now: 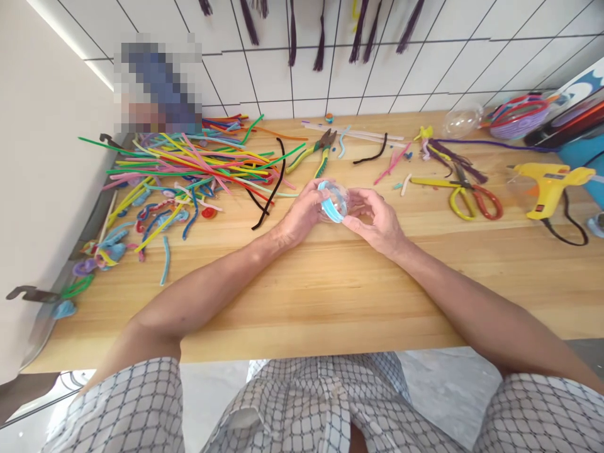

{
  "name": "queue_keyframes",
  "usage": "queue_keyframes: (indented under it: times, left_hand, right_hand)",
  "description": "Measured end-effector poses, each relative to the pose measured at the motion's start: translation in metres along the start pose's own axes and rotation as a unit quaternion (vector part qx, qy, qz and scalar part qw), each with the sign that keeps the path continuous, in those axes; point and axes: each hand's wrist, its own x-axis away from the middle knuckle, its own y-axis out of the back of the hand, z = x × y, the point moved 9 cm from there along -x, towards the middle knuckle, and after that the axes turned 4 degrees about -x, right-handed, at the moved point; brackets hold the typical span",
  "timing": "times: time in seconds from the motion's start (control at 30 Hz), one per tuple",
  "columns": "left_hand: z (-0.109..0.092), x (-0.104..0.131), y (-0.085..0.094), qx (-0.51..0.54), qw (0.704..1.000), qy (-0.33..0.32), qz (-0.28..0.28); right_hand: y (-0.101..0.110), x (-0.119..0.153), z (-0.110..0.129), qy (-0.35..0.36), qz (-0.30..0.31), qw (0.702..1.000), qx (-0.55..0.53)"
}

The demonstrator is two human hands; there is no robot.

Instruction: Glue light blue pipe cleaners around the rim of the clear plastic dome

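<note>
Between my two hands is a small clear plastic ball [340, 194] with light blue pipe cleaner strips [331, 204] along one side. My left hand [309, 211] grips its left side, the thumb on the blue strips. From the right, my right hand [375, 220] holds the ball with thumb and fingers curled about it. Pliers [314, 154] with green and yellow handles lie just beyond the ball. A bent black pipe cleaner [279, 182] rests to the left of my left hand.
Many coloured pipe cleaners [202, 157] are heaped at left. Scissors [465, 189], a yellow glue gun [550, 185] with a black cord and another clear ball [463, 119] lie at right. Dark tassels [321, 44] hang before the tiled wall.
</note>
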Motion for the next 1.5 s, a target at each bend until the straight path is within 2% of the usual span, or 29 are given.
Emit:
queue_keyframes:
  times: [0.23,0.33,0.5,0.67,1.03,1.4,1.5]
  left_hand:
    - [0.002,-0.001,0.000,0.021,1.000,0.013,-0.009]
    - [0.001,-0.001,-0.001,0.004,1.000,-0.003,-0.006]
    - [-0.010,0.007,-0.001,-0.094,0.992,-0.086,-0.001]
    - [-0.014,0.015,-0.004,-0.173,0.979,-0.103,0.018]
    - [-0.014,0.015,-0.001,-0.141,0.981,-0.132,0.022]
    - [-0.019,0.022,0.003,-0.167,0.976,-0.136,0.013]
    - [-0.022,0.025,0.001,-0.190,0.972,-0.139,0.007]
  right_hand:
    - [0.001,-0.001,-0.002,0.007,-0.002,1.000,0.012]
    - [0.000,-0.001,0.001,0.012,0.006,1.000,0.021]
    - [-0.001,0.002,0.013,0.038,0.010,0.998,0.052]
    - [-0.003,0.003,0.016,0.041,0.005,0.998,0.048]
    - [-0.007,0.002,0.018,0.073,0.007,0.996,0.046]
    - [-0.014,0.007,0.022,0.086,0.027,0.991,0.100]
    - [-0.011,0.009,0.028,0.100,0.017,0.988,0.117]
